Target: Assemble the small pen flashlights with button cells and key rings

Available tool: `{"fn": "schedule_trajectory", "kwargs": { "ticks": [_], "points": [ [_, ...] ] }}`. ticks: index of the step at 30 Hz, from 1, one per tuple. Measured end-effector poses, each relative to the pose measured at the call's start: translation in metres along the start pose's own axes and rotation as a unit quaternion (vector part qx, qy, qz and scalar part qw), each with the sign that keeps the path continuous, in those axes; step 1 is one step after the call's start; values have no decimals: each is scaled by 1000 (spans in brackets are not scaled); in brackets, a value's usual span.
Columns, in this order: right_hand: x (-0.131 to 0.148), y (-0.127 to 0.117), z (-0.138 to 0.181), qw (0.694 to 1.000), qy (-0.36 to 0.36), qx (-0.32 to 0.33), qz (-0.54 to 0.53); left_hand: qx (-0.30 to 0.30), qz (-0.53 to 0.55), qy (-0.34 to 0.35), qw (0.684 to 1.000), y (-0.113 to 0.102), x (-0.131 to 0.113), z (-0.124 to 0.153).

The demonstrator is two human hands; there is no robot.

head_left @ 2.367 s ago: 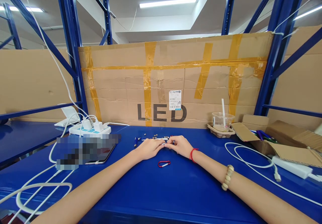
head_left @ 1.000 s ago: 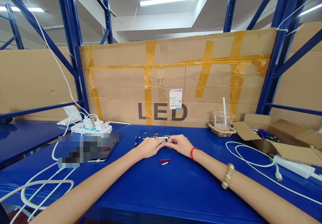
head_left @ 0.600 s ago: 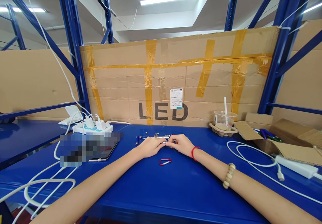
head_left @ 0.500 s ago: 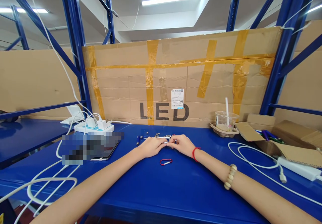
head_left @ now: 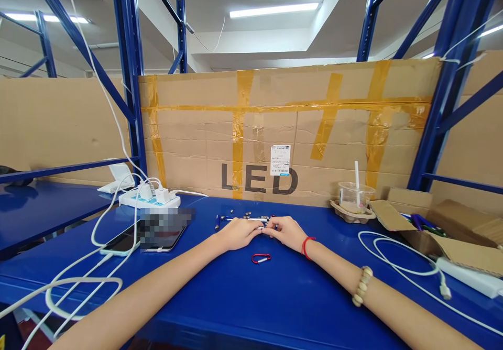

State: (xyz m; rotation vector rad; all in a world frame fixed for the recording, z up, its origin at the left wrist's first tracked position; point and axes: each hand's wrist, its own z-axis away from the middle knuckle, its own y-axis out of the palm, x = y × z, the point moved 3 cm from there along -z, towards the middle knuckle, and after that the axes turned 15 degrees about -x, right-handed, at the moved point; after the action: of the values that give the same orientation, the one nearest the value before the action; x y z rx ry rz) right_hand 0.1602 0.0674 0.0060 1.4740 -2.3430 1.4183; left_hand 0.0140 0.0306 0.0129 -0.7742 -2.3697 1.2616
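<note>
Where hands meet, silvery piece, partly hidden

Only one word we can read: "LED", big dark capitals across the lower part of the taped cardboard panel. White label on the same panel overlaps the top of the D; we see printed lines and a blue strip, text too small to make out.

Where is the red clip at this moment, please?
In the head view, the red clip lies on the blue table, slightly right of the picture's middle, nearer the wearer than the left hand and the right hand, touching neither.
</note>
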Motion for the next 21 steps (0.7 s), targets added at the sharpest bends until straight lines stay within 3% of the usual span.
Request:
{"fn": "schedule_trajectory", "kwargs": {
  "ticks": [21],
  "points": [
    [0, 0, 0, 1000, -4, 1, -2, -3, 7, 4, 1000, 0, 0, 0]
  ]
}}
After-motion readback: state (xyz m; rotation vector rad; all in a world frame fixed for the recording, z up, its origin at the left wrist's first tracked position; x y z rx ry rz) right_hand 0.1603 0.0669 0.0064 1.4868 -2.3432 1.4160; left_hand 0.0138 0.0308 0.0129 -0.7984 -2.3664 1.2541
